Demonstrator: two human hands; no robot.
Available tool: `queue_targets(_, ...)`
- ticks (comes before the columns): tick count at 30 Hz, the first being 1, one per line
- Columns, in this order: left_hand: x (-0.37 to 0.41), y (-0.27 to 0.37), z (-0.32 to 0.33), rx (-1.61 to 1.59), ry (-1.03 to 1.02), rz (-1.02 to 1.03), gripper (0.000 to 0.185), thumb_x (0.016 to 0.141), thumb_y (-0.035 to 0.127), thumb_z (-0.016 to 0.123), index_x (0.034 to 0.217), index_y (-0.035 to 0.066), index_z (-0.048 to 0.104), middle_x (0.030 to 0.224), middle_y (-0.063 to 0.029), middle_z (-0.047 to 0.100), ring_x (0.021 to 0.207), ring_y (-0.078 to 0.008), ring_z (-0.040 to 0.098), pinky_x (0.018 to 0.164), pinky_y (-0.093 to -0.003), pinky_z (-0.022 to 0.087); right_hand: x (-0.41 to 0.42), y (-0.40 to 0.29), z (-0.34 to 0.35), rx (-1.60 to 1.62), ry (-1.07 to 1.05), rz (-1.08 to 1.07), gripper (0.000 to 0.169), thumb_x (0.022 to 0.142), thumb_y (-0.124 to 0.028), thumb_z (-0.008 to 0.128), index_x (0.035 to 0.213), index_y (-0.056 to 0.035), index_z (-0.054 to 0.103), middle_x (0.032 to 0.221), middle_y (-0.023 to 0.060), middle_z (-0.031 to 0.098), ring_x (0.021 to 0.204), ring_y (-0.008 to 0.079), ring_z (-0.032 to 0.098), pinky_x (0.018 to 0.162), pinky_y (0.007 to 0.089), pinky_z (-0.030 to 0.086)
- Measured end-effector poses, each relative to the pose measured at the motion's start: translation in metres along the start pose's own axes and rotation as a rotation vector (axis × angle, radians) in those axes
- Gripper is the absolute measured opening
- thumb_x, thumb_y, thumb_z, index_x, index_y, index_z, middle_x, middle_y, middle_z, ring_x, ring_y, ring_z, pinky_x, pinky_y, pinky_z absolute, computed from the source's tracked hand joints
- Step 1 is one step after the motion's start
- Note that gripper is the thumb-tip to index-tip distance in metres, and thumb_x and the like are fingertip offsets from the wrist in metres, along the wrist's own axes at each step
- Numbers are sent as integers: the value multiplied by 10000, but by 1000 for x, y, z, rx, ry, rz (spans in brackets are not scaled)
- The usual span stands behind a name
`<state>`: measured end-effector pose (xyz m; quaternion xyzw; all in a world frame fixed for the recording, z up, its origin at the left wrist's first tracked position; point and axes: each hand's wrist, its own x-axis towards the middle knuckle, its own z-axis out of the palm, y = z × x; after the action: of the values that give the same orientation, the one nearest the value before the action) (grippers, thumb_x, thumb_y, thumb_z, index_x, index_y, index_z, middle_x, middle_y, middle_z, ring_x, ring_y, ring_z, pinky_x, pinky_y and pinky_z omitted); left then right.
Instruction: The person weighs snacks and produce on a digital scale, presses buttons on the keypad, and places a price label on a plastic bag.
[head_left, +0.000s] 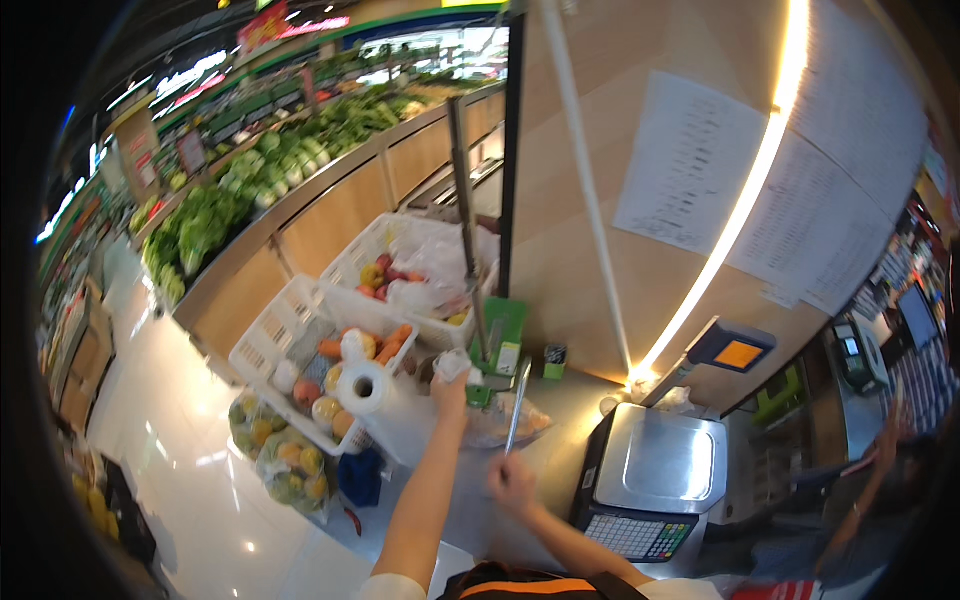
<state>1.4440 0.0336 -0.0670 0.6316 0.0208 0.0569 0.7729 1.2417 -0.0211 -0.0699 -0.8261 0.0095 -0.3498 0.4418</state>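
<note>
My left hand (450, 390) reaches forward over the metal counter (480, 517) and grips the gathered top of a clear plastic bag (453, 365), beside a green bag-neck tape sealer (480, 394). Behind the wrist lies a filled plastic bag (510, 420), its contents unclear. My right hand (513, 480), nearer to me, is closed round the lower end of a slim metal rod-like tool (518, 405) that points away. A roll of clear plastic bags (364, 391) stands left of my left hand. To the right of my right hand sits a weighing scale (660, 457) with nothing on its plate.
Two white plastic crates (262, 330) with carrots, fruit and bags stand at the left. Bagged fruit (292, 465), a blue cloth (361, 480) and a red chilli (353, 522) are near the counter's left edge. The scale's display (731, 349) rises behind it. Another person's arm (855, 517) is at far right.
</note>
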Motion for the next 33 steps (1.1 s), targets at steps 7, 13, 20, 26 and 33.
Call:
queue_targets(7,7,10,-8,767,30,576,284,671,73,672,948,63,610,845,-128,591,847,-334,560,729,-394,450,-44,-4,-24,84,-280,63,369,863,-92,533,1214,-106,421,947,127,543,776,276,606,651,373,501)
queue_targets(13,-65,55,53,610,-944,933,130,732,83,567,850,67,618,791,-142,588,773,-340,554,671,-410,431,-43,-1,-78,146,120,361,445,891,-59,475,1316,-111,352,966,103,560,765,215,605,681,322,490)
queue_targets(20,-76,9,4,282,-1010,82,281,760,24,499,1031,47,573,827,-63,603,717,-160,584,576,-260,447,-208,-18,-172,-5,86,693,313,907,-102,420,1215,-94,477,906,48,624,803,164,626,703,291,484)
queue_targets(26,-165,112,37,128,-807,185,418,822,110,564,1214,31,442,938,-97,563,724,-158,563,572,-263,449,-347,-25,-230,-31,416,1074,259,887,-102,434,1114,-57,551,902,78,646,796,185,643,703,309,502)
queue_targets(33,-331,213,113,91,-1046,338,236,760,120,601,944,6,507,782,6,522,670,-92,496,551,-231,406,-378,-48,-304,5,612,988,278,920,-159,482,1176,-56,520,982,82,632,885,167,625,773,292,487)
